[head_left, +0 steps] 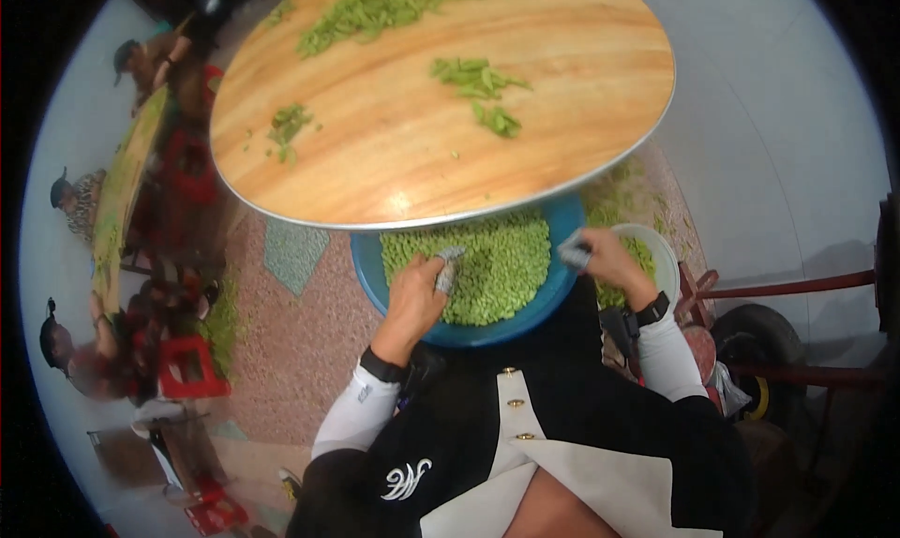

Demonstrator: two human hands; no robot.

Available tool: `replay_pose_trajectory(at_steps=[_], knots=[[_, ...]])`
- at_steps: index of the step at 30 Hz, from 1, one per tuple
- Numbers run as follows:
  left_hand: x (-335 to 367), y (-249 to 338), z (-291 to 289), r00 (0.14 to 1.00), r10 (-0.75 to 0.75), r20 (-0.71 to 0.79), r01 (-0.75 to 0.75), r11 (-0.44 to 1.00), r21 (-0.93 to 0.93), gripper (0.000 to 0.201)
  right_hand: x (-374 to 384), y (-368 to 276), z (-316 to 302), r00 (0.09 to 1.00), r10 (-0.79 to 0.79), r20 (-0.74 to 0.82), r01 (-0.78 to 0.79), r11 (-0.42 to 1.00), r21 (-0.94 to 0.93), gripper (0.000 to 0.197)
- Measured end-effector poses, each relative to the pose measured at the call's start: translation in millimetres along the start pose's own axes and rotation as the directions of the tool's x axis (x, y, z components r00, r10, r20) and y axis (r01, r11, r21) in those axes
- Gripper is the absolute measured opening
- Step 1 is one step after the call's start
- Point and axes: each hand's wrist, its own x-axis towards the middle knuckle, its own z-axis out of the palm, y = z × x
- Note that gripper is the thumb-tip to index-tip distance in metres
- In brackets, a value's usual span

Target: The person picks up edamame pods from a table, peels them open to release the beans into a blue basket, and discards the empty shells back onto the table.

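Note:
A blue basin (368,285) heaped with shelled green beans (502,280) stands right in front of me. Over its left part is my left hand (417,299), fingers curled, with grey wraps on thumb and forefinger; whatever it grips is too small to make out. At the basin's right rim my right hand (609,257) is closed, its fingertips also wrapped in grey, and its grip is hidden. Past the basin, a round wooden table (375,154) carries small piles of green pods (476,79) and a larger pile (366,18) farther back.
Right of the basin, a white bucket (666,266) holds green pods or husks, with more scattered on the floor (281,369). A tire (764,336) and red metal bars (792,288) are at the right. Several people sit at another table (127,196) on the left, near a red stool (192,365).

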Motion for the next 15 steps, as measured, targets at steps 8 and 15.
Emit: replay_pose_trajectory(at_steps=[8,15], knots=[[0.0,12.3,-15.7,0.970,-0.207,0.126,0.239,0.901,-0.361,0.045,27.7,-34.4,53.8,0.964,0.014,0.266,-0.082,0.965,0.249,0.020],[-2.5,35.0,-22.2,0.976,-0.028,0.215,0.097,0.943,-0.318,0.062,39.0,-64.7,80.4,0.918,0.013,0.395,-0.295,0.690,0.661,0.024]])
